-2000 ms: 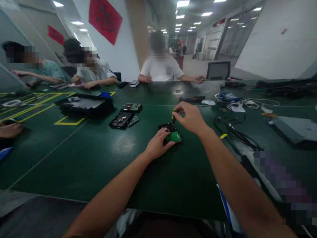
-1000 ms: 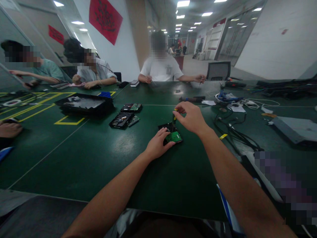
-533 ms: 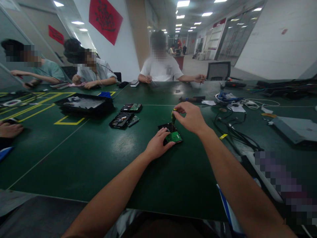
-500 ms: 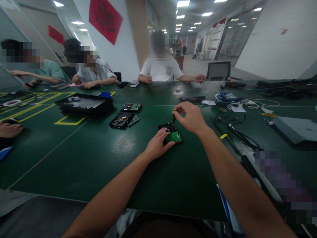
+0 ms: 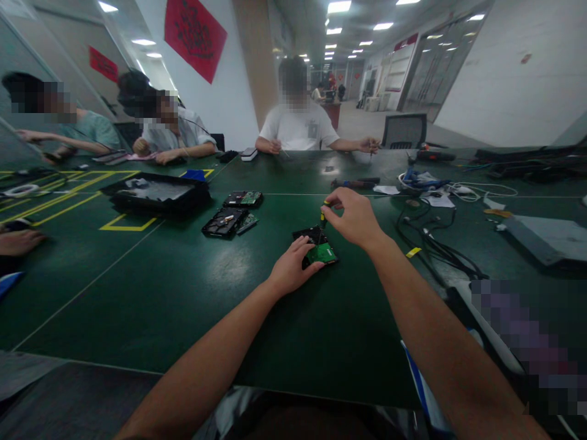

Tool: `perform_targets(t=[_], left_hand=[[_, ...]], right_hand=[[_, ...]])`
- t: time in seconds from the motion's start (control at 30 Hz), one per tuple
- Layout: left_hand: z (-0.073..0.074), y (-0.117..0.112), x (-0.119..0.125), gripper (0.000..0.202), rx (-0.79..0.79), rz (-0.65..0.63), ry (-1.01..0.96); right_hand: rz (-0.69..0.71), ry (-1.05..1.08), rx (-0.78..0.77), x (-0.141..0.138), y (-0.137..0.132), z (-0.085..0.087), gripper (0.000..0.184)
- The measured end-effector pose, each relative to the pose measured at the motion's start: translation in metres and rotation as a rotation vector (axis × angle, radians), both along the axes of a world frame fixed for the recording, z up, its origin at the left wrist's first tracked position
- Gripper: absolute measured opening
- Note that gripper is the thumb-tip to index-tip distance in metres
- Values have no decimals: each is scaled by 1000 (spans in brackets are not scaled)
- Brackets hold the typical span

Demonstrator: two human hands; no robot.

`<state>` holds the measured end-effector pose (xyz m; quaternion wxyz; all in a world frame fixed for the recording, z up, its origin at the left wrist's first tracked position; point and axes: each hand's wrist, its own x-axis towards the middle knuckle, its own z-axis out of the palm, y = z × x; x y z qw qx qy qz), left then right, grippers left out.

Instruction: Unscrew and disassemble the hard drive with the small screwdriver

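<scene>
A hard drive lies on the green table with its green circuit board facing up. My left hand grips the drive at its near left side, thumb on the near edge and fingers over the far left part. Above the board, my right hand pinches the handle of a yellow and black screwdriver. The screwdriver stands nearly upright, its shaft pointing down at the board. Whether the tip sits in a screw is too small to tell.
Left of the drive lie another hard drive, a loose circuit board and a further drive. A black tray stands beyond them. Cables and a grey metal box are on the right. A person sits opposite.
The screwdriver handle has turned slightly in my right hand, showing more yellow, and leans a little differently. My left hand and the hard drive stay in place.
</scene>
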<state>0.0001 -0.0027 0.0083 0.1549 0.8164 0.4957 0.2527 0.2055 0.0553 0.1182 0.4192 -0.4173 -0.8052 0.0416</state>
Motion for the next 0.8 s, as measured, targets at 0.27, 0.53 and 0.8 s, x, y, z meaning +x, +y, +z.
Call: perform_targets(t=[0.27,0.53,0.8], left_hand=[[0,0,1,62,12,3,-2],[3,-2,0,62,-1,-3,2],[2,-2,1,62,3,1,-1]], right_hand=[[31,-10,18,0,-2,1,10],[16,8,-10,1,0,0,11],[28,-17,8,0,0,-1,10]])
